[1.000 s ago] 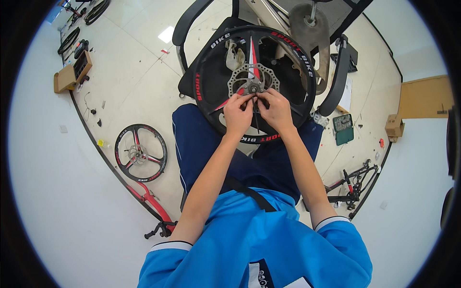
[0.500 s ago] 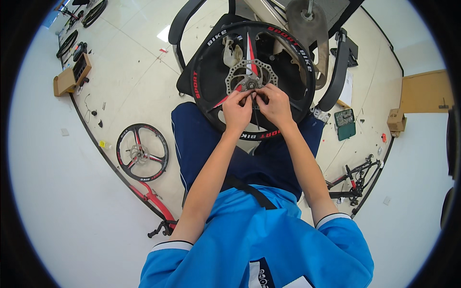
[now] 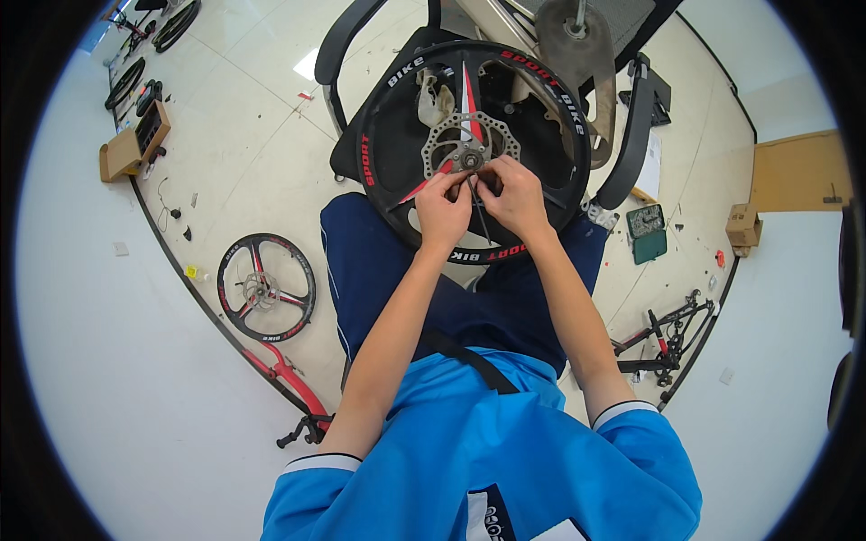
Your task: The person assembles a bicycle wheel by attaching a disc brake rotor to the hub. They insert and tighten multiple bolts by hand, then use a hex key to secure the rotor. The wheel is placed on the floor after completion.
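Observation:
A black three-spoke bike wheel [image 3: 371,194] with red and white accents lies across my lap and a black chair seat. At its centre sits a drilled silver brake disc [image 3: 436,160] around the hub [image 3: 470,160]. Both hands meet just below the hub, fingertips pinched close together. From between them a thin dark rod [image 3: 483,222] slants down across the wheel. My right hand [image 3: 515,196] grips the rod near its upper end. My left hand [image 3: 442,213] is closed beside it; its fingers hide what they pinch.
Chair armrests [image 3: 629,149] flank the wheel, with a grey metal bike part [image 3: 575,72] beyond it. On the floor lie a second wheel [image 3: 237,307], a red fork [image 3: 302,386], a black bike frame [image 3: 666,347], a green case [image 3: 649,245] and an opened cardboard box [image 3: 120,155].
The rod's lower end has swung slightly to the right. Both hands remain at the hub with their fingers pinched; the wheel has shifted barely to the left.

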{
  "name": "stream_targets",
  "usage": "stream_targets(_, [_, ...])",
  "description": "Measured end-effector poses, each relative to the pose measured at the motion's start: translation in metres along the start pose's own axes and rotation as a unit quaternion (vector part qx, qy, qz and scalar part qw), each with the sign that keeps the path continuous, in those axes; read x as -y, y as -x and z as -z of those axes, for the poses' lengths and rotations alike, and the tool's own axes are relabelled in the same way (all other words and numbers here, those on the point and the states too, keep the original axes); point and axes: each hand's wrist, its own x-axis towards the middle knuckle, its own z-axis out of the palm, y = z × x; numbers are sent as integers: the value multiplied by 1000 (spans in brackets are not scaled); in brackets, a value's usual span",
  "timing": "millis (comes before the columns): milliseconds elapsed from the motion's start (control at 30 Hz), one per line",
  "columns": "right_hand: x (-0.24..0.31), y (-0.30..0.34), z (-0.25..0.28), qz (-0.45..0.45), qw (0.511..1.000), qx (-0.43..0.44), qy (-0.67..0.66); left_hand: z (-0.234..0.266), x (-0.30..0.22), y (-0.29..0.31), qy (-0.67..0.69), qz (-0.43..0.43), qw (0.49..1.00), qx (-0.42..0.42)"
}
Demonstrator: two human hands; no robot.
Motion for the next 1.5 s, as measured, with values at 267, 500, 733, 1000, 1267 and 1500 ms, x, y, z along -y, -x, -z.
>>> stream_targets(267, [-2,1,-2,4,1000,-6,0,4,-1,0,35,1,999,-13])
stream_targets(500, [-1,0,-5,-11,999,-13,36,15,3,4,25,15,999,-36])
stream_targets(733, [1,-3,-2,8,1000,-26,5,9,1,4,44,28,998,-25])
stream_targets(1000, [-5,-1,-2,11,1000,-12,24,5,1,3,37,15,999,-16])
stream_targets(1267, [-4,0,-1,35,999,-3,29,5,3,2,17,22,1000,6])
stream_targets(1500, [15,15,20,-59,996,-16,-72,25,21,12,104,71,991,-52])
